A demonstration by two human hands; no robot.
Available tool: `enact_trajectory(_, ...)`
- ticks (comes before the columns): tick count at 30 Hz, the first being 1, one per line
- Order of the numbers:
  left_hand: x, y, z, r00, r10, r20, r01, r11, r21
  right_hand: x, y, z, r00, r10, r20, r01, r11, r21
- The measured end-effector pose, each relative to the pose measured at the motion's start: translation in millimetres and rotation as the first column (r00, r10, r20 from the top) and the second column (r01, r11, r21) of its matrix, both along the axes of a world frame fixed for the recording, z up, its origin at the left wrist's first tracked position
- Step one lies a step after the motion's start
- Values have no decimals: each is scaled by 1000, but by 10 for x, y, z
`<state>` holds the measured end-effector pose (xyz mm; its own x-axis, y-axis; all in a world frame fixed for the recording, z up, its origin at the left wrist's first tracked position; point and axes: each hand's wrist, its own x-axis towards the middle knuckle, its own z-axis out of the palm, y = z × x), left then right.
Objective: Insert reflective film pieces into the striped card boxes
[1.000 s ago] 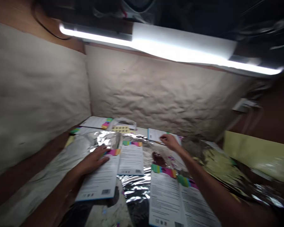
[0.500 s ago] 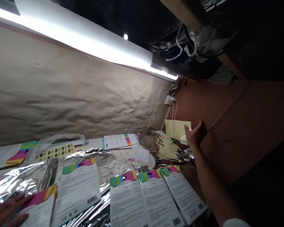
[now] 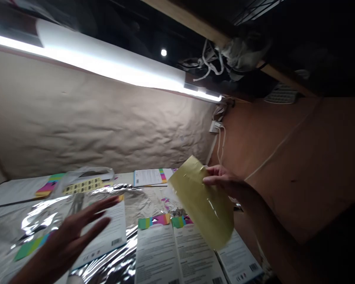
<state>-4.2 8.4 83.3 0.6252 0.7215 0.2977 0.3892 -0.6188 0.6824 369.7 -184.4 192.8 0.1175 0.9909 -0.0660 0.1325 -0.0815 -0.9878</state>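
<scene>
Yellow and faintly glossy, a sheet [image 3: 199, 201] hangs tilted above the worktop, its upper right edge pinched in the person's right hand [image 3: 211, 176], thumb and fingers closed on it. It hides parts of the printed packs [image 3: 156, 250] lying in a row below. From where I stand it looks light and thin, bending gently towards its lower end, so it probably flops if held by one corner and may crease under a hard squeeze. The shine suggests a slightly slippery face; gripping near opposite edges should keep it flat.

The left hand [image 3: 72, 232] is empty, fingers stretched out and thumb apart, over another pack [image 3: 115, 230] on the silvery film [image 3: 130, 246]; whether it touches that pack I cannot tell. Farther back lies a strip of small yellow stickers [image 3: 83, 185], beside some clear plastic [image 3: 103, 172].
</scene>
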Motion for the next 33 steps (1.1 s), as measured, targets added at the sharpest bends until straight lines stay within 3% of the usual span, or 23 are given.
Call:
enact_trajectory(1,186,-138,59,994,-93,61,102,983,-153,-151,91,-57,998,63,-24,-64,996,-56)
enact_trajectory(3,535,-352,107,952,-168,258,264,874,-409,-398,250,-219,983,169,-68,-177,972,-153)
enact_trajectory(5,778,-459,49,892,-146,427,408,663,-627,-568,372,-421,954,269,-134,-294,929,-224)
enact_trajectory(8,881,-493,-159,824,-122,553,547,426,-720,-696,495,-722,903,360,-235,-418,865,-278)
enact_trajectory(10,842,-487,-288,817,-97,569,561,364,-744,-717,553,-873,891,364,-271,-438,848,-299)
enact_trajectory(12,793,-474,-368,836,-50,547,528,347,-775,-708,603,-974,887,352,-299,-438,846,-303)
enact_trajectory(16,771,-456,-420,863,0,506,470,368,-802,-674,686,-1092,865,361,-349,-471,824,-315)
enact_trajectory(27,794,-505,-383,828,63,558,460,492,-739,-764,771,-1294,819,441,-368,-548,792,-269)
enact_trajectory(30,785,-540,-354,831,103,547,425,516,-743,-767,774,-1254,840,487,-239,-537,808,-240)
enact_trajectory(32,767,-571,-325,839,135,528,386,535,-751,-755,749,-1169,906,421,42,-411,901,-140)
enact_trajectory(33,757,-585,-307,839,152,523,371,544,-753,-755,722,-1114,923,301,239,-303,952,-30)
